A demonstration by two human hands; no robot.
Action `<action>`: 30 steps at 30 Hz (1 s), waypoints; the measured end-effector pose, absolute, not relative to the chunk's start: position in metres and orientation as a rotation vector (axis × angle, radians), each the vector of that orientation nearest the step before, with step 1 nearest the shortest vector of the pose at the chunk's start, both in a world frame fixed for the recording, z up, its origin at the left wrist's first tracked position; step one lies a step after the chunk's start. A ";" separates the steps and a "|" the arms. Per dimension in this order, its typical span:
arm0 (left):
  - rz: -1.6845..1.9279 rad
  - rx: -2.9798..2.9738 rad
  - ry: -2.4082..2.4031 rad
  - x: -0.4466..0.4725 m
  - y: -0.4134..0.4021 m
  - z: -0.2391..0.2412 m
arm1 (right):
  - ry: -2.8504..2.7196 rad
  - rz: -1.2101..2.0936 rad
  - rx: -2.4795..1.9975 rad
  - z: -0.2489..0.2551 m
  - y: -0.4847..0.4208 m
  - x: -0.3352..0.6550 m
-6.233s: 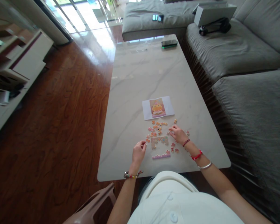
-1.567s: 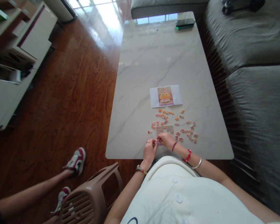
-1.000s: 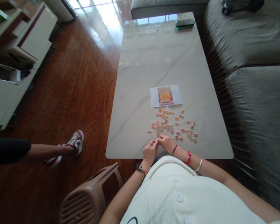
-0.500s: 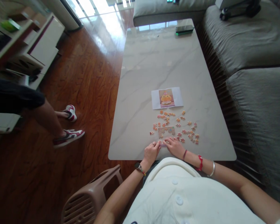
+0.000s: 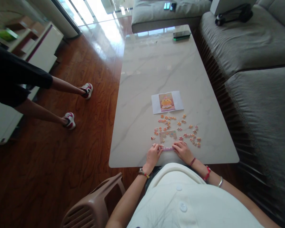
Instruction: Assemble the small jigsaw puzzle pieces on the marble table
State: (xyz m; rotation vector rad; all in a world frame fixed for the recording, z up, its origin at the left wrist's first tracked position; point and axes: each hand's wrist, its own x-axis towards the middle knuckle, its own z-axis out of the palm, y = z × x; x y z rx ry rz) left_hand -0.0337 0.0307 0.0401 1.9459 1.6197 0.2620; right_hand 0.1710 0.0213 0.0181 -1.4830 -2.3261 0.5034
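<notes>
A pinkish strip of joined jigsaw pieces (image 5: 168,148) lies near the table's front edge. My left hand (image 5: 154,154) pinches its left end, and my right hand (image 5: 183,152) has its fingers closed at the right end. Just beyond the strip is a partly joined puzzle (image 5: 168,132), with its top edge and part of its left side linked. Loose jigsaw pieces (image 5: 165,121) are scattered behind it, and several more pieces (image 5: 193,137) lie to the right. Farther back, a printed picture sheet (image 5: 179,100) shows a yellow-orange figure on a pink ground.
The marble-patterned table (image 5: 142,68) carries a dark device (image 5: 181,34) at its far end. A grey sofa (image 5: 258,91) runs along the right. A plastic stool (image 5: 92,202) stands at lower left; another person's legs (image 5: 45,112) are on the left.
My right hand has shifted right, away from my left, so more of the strip shows between them. The other person has stepped to a new stance. The camera view has shifted slightly.
</notes>
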 end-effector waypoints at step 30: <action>0.371 1.799 1.859 -0.061 0.074 0.039 | -2.345 0.619 -1.432 0.024 0.031 0.181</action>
